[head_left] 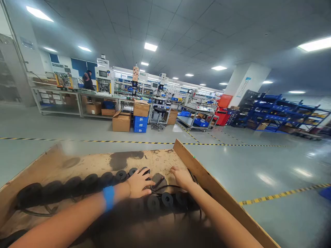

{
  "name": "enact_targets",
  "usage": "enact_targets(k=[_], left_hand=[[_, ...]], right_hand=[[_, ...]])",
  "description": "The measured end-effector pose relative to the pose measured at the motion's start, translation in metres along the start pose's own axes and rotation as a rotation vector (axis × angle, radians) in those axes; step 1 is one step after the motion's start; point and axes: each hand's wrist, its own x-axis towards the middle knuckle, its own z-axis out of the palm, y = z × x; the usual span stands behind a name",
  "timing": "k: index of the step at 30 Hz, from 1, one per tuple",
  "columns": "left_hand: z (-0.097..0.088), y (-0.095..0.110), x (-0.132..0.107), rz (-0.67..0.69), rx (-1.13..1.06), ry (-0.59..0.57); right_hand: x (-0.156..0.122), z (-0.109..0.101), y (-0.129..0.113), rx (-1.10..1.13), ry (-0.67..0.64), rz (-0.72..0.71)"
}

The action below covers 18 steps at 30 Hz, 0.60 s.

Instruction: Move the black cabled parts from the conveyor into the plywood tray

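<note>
My left hand (139, 182), with a blue band on its wrist, reaches over the right end of a row of black round coil-like parts (121, 175). Its fingers are spread and touch or hover just over the last part (145, 169); firm contact cannot be made out. My right hand (182, 177) is further right, its fingers loosely stretched toward the left with nothing visible in them. Black cables (165, 187) run between the two hands, their ends by the left fingertips. Nearer to me, more black round parts (167, 199) form a second row, partly hidden by my forearms.
A wooden tray (196, 162) with raised side walls holds the parts; dark stains mark its floor. Beyond lie a yellow-black floor line (155, 142), cardboard boxes (121, 121), blue crates (140, 124) and workbenches with machines. A person (88, 80) stands at the back left.
</note>
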Motion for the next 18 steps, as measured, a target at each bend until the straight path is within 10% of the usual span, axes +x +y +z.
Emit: enact_targets(k=[8, 14, 18], left_hand=[[-0.003, -0.002, 0.002, -0.012, -0.052, -0.022], [-0.009, -0.006, 0.006, -0.08, -0.145, -0.035], [-0.011, -0.005, 0.005, -0.093, -0.156, -0.046]], right_hand=[[0.02, -0.003, -0.052, 0.264, -0.41, -0.128], [0.022, -0.005, -0.063, 0.396, -0.237, -0.095], [0.031, 0.001, -0.07, 0.453, -0.344, -0.13]])
